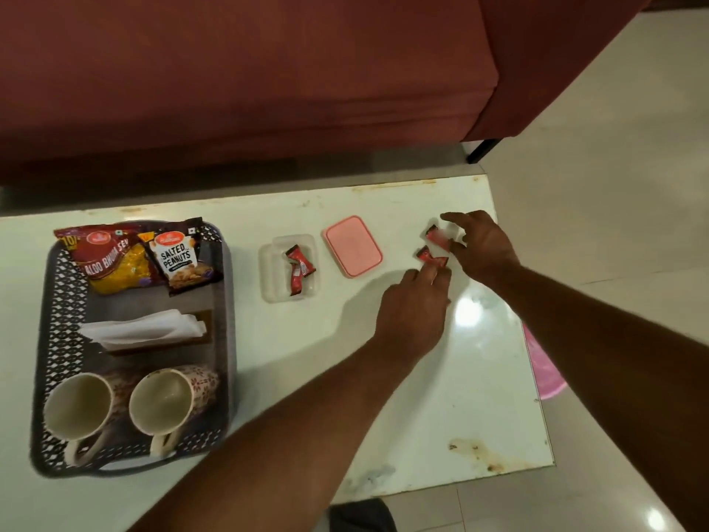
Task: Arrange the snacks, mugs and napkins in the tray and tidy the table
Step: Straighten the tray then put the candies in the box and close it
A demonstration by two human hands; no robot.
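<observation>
A dark perforated tray [57,301] on the left holds a red snack packet [107,259], a salted peanuts packet [180,259], white napkins [142,328] and two mugs [78,408] [165,401]. A clear plastic box [270,278] holds two red candies [297,266]; its pink lid [353,245] lies beside it. My left hand [414,312] touches a red candy [426,256] on the table with its fingertips. My right hand [479,243] closes its fingers around another red candy [437,238].
A maroon sofa [249,90] stands behind the white table [422,416]. The table's right edge sits just past my right hand, with a pink object [544,374] on the floor below it. Rust stains mark the near right corner.
</observation>
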